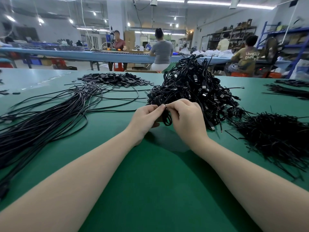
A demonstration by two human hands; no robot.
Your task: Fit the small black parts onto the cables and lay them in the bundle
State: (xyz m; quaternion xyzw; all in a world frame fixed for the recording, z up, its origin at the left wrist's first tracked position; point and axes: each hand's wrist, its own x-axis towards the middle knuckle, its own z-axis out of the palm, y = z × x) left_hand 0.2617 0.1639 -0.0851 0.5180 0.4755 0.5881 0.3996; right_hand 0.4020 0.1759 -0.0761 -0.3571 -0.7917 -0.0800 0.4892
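Both hands, left hand (145, 118) and right hand (185, 117), pinch a coiled cable (167, 119) hanging downward.

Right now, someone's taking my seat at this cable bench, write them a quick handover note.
Left hand and right hand: both pinch one looped black cable in front of the tangled cable pile.
Small black parts: heaped at the far left of the green table.
Bundle: straight cables laid out on the left.
Done: many cables already in the bundle.
Left: the whole tangled pile; whether the held cable has its part is hidden.
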